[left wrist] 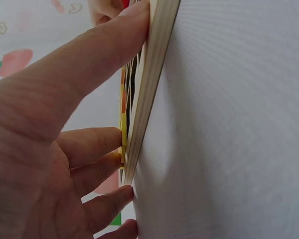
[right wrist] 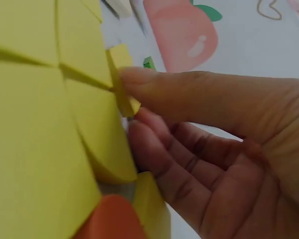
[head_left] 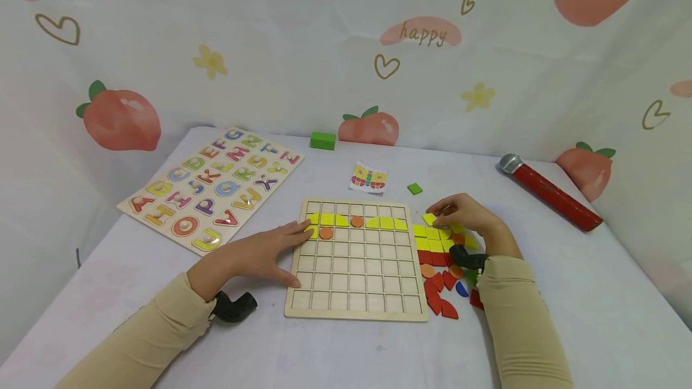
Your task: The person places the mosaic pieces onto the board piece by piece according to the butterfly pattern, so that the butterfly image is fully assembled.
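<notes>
A wooden grid board (head_left: 357,301) lies on the table, with yellow pieces (head_left: 386,223) and orange discs (head_left: 357,221) set in its upper rows. My left hand (head_left: 262,252) rests along the board's left edge, fingers spread; in the left wrist view its thumb (left wrist: 97,52) lies on the rim and fingertips touch a yellow piece and the side. Right of the board, my right hand (head_left: 466,216) pinches a yellow square tile (right wrist: 120,56) between thumb and fingers. Beneath that hand are rows of yellow tiles (head_left: 432,245), partly hidden by it.
Red pieces (head_left: 434,302) and a blue half-round piece (head_left: 461,289) lie right of the board. Beyond it are a butterfly picture card (head_left: 369,177), a green tile (head_left: 414,188) and a green block (head_left: 322,140). An alphabet board (head_left: 216,182) lies left, a red microphone (head_left: 554,194) far right.
</notes>
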Available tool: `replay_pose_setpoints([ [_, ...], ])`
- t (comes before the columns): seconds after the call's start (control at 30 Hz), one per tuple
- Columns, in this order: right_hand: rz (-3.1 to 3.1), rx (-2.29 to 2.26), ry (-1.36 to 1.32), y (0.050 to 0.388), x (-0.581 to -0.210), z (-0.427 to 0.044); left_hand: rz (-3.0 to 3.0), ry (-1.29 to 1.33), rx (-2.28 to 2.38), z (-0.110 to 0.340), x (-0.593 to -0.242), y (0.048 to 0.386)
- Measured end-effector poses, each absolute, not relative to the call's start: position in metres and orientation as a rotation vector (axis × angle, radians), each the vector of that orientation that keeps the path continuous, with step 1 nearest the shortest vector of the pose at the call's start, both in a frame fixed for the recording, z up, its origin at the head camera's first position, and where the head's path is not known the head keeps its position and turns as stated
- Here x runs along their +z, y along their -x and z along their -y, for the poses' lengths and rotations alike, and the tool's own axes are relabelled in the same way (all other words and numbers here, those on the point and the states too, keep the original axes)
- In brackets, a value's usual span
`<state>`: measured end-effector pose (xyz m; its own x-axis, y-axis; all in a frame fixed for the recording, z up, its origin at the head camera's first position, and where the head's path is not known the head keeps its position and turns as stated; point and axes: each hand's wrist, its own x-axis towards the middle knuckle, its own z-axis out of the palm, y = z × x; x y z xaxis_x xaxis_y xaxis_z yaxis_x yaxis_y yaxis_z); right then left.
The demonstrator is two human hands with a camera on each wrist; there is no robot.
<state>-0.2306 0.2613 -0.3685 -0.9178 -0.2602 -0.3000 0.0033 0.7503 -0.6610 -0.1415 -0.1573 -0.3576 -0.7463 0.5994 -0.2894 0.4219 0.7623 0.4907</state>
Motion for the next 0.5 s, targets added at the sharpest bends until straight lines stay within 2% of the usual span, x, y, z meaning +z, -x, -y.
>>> replay_pose_setpoints([
  [0.5, -2.589, -1.012, 0.082, 0.231, -0.366, -0.25, -2.527, -0.775, 0.553, 0.157, -0.358, 0.141],
])
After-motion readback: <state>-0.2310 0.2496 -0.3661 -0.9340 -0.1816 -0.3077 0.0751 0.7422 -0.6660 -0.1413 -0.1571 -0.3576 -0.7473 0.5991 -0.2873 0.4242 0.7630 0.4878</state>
